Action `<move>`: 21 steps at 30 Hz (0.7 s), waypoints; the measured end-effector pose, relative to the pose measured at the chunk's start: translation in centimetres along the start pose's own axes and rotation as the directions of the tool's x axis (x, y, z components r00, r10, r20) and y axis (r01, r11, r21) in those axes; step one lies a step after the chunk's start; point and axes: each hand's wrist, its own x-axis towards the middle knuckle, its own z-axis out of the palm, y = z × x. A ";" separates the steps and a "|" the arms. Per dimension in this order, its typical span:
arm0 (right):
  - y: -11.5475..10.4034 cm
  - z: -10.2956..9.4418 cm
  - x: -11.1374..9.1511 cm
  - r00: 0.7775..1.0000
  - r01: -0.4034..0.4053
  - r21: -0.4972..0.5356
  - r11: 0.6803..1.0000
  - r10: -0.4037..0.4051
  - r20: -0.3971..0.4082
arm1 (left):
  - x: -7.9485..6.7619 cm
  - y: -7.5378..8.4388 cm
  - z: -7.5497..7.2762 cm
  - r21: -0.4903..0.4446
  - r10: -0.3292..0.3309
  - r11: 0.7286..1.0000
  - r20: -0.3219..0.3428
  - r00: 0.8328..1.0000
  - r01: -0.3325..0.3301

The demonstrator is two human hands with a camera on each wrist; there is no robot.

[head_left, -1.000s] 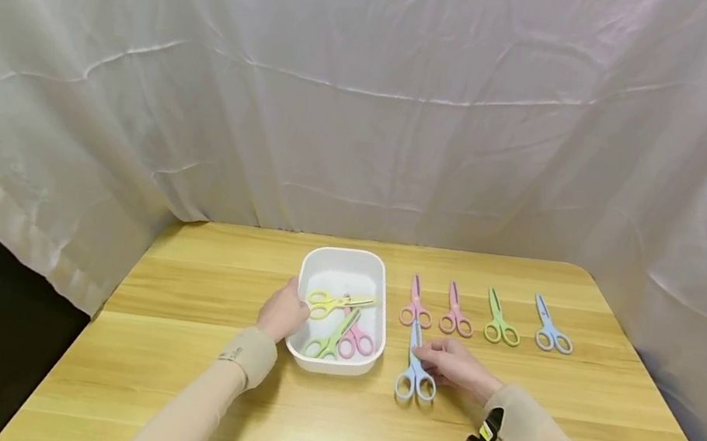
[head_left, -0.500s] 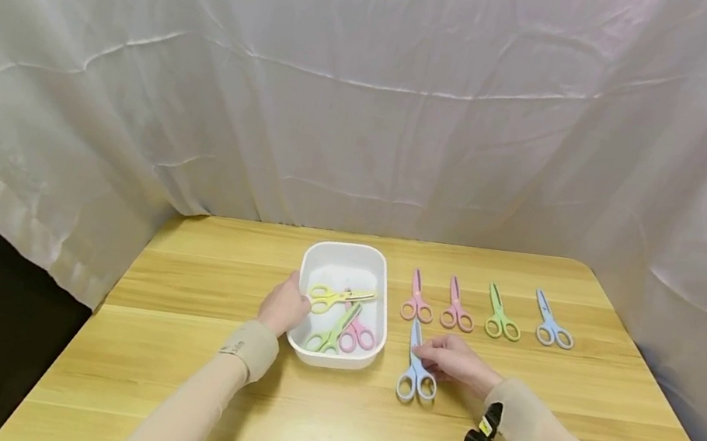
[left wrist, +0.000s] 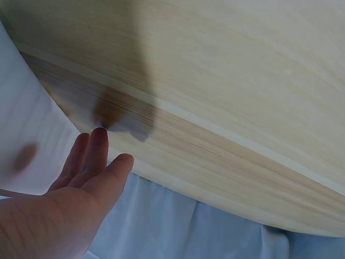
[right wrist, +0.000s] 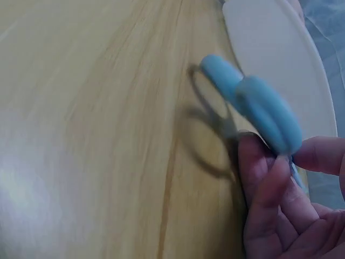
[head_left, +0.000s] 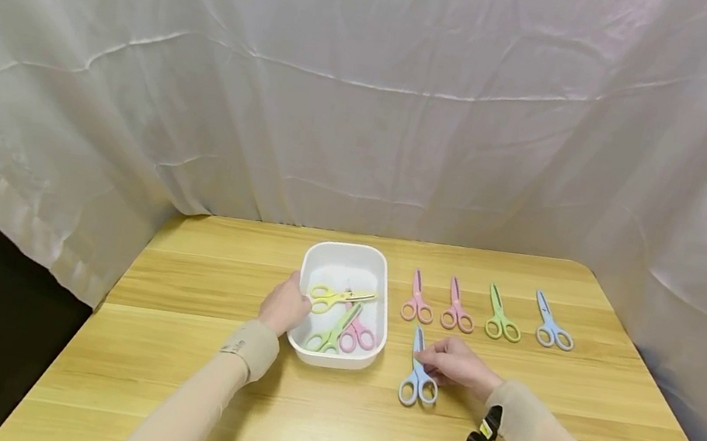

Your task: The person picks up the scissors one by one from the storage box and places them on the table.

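Observation:
My right hand pinches a pair of light blue scissors by the blades, right of the white tray. Their handle loops face me; in the right wrist view the blue loops stand off the wood, a shadow beside them. My left hand grips the tray's left rim, and in the left wrist view several fingers reach along its outer wall. Inside the tray lie yellow scissors, green scissors and pink scissors, partly overlapping.
Behind my right hand, a row on the table runs left to right: two pink scissors, green scissors and blue scissors, points away from me. A grey curtain hangs along the table's back and sides.
The blue scissors have shifted slightly right and towards me, so their tips no longer overlap the leftmost pink handles. My left hand and the tray stay put.

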 end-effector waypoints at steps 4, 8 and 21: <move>0.0 -0.1 0.0 1.000 0.027 -0.042 0.999 -0.027 0.004 | 0.1 -0.1 0.0 -0.003 0.004 1.000 -0.004 1.000 -0.004; 0.0 -0.2 0.0 0.999 0.048 -0.099 0.994 -0.047 0.012 | 0.1 -0.1 0.1 -0.007 0.007 1.000 -0.007 1.000 -0.007; 0.1 -0.7 -0.1 0.995 0.088 -0.226 0.970 -0.073 0.074 | -0.2 0.0 0.0 0.005 0.022 1.000 -0.015 1.000 -0.022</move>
